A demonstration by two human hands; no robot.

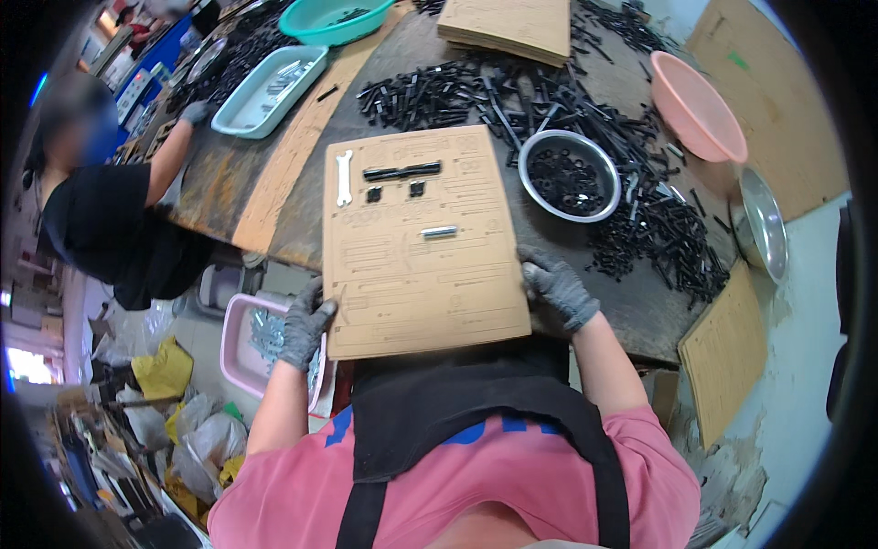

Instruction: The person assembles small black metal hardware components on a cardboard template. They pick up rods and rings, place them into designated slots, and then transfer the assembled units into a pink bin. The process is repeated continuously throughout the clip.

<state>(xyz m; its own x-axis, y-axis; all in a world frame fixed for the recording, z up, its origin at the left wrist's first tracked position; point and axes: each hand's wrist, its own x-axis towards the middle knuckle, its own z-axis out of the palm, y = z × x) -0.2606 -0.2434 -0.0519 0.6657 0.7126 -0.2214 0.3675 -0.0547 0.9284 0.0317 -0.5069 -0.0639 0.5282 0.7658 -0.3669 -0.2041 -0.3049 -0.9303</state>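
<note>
A brown cardboard sheet with printed line drawings lies in front of me, over the table's near edge. My left hand, in a grey glove, grips its lower left edge, the thumb on top. On the right edge, my gloved right hand holds it with the fingers partly underneath. Attached to the sheet's upper part are a silver open-end wrench, black bolts lying in line, and two small clusters of black hardware. Nearer the middle is a short silver pin.
Loose black bolts heap behind the sheet. A metal bowl of black parts stands right, a pink basin beyond. More cardboard is stacked at the back. A light-blue tray stands left, near a co-worker.
</note>
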